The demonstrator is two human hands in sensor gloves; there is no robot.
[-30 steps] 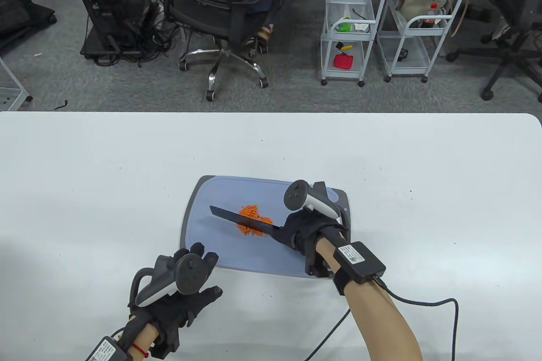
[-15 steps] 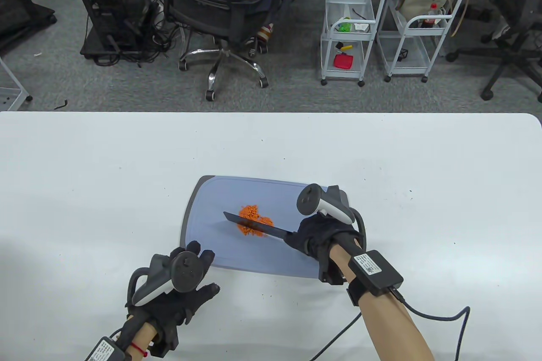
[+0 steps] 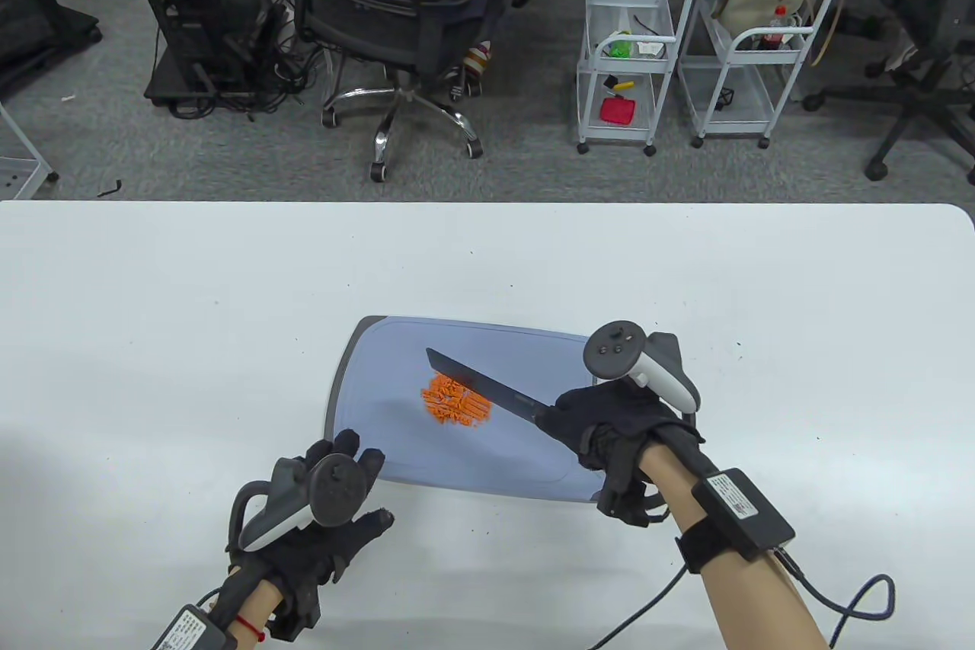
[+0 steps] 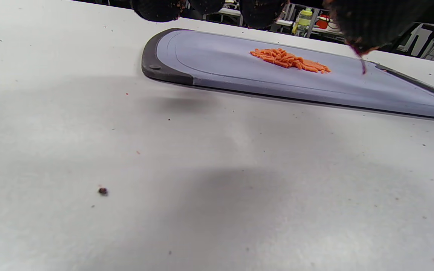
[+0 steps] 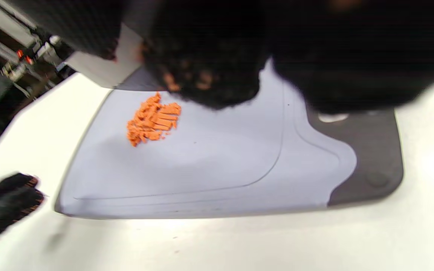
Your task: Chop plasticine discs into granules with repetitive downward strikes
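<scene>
Premises: office or lab workspace. Evidence: grey carpet floor [image 3: 533, 170], wheeled mesh office chair [image 3: 396, 33], black computer tower [image 3: 198, 2] with tangled cables, two white wire trolleys [image 3: 632, 56] of supplies, and white worktable [image 3: 228, 299].

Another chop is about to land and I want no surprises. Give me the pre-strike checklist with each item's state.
1. Knife gripped by the right hand: ok, the fingers wrap the handle.
2. Blade over the orange plasticine pieces: ok, it crosses the pile's far edge in the table view.
3. Left hand out of the strike path: ok, it rests at the board's near-left corner, apart from the pile.
4. Pieces on the cutting board: ok, the pile sits together near the middle.
5. Board flat on the table: ok in the left wrist view.
6. Blade height above the pile: cannot tell.
</scene>
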